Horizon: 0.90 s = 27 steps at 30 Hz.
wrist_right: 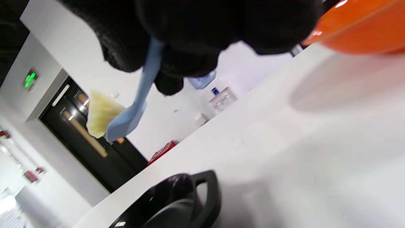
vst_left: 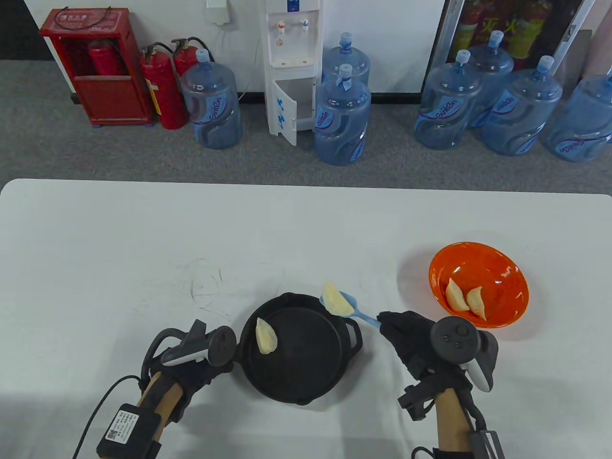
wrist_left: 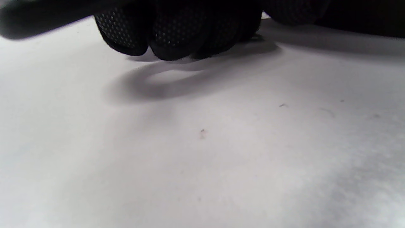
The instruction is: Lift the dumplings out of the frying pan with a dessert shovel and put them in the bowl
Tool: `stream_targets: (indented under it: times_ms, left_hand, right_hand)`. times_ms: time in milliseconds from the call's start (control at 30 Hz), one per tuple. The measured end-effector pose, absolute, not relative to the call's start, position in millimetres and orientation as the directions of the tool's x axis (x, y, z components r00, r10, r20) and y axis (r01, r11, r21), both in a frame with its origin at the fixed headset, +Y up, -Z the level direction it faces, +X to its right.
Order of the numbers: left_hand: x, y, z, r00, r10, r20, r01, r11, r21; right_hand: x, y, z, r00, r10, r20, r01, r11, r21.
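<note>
Crescent dumpling [vst_left: 336,300], smooth blue shovel [vst_left: 356,311]

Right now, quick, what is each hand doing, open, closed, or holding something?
Left hand: by the frying pan; the grip cannot be told.
Right hand: fingers curled round the dessert shovel, which carries a dumpling.

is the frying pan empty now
No, one dumpling still lies in the frying pan, at its left side.
</note>
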<state>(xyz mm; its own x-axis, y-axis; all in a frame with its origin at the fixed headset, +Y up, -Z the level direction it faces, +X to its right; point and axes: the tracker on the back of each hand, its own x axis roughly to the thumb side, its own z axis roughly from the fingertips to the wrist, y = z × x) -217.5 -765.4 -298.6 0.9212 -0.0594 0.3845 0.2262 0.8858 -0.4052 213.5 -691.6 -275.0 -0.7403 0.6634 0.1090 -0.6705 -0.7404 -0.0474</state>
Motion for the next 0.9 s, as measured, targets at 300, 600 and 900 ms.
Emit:
stream_targets:
  times_ms: [300,600,900]
  left_hand:
    - [-217.5,-765.4,-298.6,0.921,-0.059,0.384,0.226,0.886,-0.405]
    - [-217.5,-765.6,-298.2,0.921,-0.058,0.384,0.226,0.885,-0.408]
    - [-217.3,-765.1,-298.6,0.92,-0.063,0.386,0.232,0.882,-0.41]
  right_hand:
    - [254.0,-682.8,-266.9,-0.691,0.722,-0.026,-0.704,-0.681,-0.202]
    - [280.4,-682.3,-261.2,-0.64,0.758,-0.128,-0.706,-0.646,-0.291]
    - [295.4,-680.4,-263.6,-0.617,0.764,-0.188,-0.693,-0.641,-0.33]
